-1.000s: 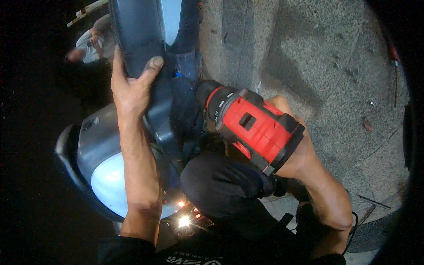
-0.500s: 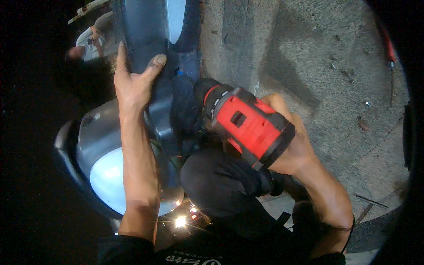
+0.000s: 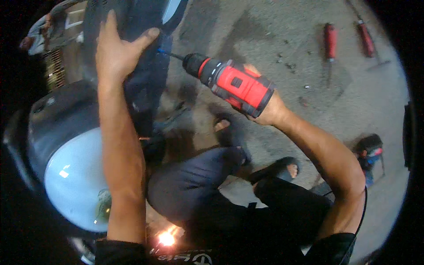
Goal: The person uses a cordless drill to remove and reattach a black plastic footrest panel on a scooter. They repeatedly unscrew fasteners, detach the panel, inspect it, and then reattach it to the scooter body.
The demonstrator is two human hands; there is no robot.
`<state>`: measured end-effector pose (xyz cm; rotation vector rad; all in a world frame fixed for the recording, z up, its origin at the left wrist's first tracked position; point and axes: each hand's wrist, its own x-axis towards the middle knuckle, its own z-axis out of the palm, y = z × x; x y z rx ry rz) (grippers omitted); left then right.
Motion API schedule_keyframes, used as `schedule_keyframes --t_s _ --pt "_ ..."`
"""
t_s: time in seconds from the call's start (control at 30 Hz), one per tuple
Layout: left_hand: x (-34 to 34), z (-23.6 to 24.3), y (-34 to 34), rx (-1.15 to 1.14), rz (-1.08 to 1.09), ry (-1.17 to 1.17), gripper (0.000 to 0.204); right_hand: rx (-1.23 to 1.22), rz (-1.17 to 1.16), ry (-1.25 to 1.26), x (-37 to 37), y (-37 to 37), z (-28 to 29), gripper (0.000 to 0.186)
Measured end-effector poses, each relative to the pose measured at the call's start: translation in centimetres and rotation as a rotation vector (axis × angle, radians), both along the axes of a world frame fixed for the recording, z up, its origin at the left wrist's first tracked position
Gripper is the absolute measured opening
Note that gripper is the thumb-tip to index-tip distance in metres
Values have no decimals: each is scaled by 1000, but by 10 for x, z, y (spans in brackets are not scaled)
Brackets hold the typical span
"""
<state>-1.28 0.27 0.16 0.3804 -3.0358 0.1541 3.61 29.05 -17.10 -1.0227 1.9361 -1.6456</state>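
My left hand (image 3: 118,57) lies on the dark scooter panel (image 3: 100,17), thumb and fingers spread. My right hand (image 3: 271,106) grips a red-and-black drill (image 3: 240,86). Its thin bit reaches toward a small blue piece (image 3: 161,51) on the panel, just right of my left thumb; whether they touch I cannot tell. A pale blue body panel (image 3: 73,170) of the scooter lies left of my forearm.
Two red-handled tools (image 3: 330,42) (image 3: 366,39) lie on the grey pavement at upper right. A dark tool or case (image 3: 369,145) sits right of my elbow. My sandalled feet (image 3: 287,172) show below the drill. Another person (image 3: 35,35) is at upper left.
The view has shifted, showing more pavement, tools and my feet. The drill's chuck now stands back from the panel, exposing the bit. My left hand's fingertips have moved on the panel.
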Motion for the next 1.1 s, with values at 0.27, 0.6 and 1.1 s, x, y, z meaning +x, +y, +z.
schedule_keyframes --t_s 0.27,0.6,1.1 --pt "40 21 36 351 114 281 93 39 59 428 -2 9 22 43" --pt "262 -18 80 2201 736 265 91 305 77 17 10 24 34 57" --pt "240 -31 111 2679 689 917 82 540 213 -638 17 21 -30 48"
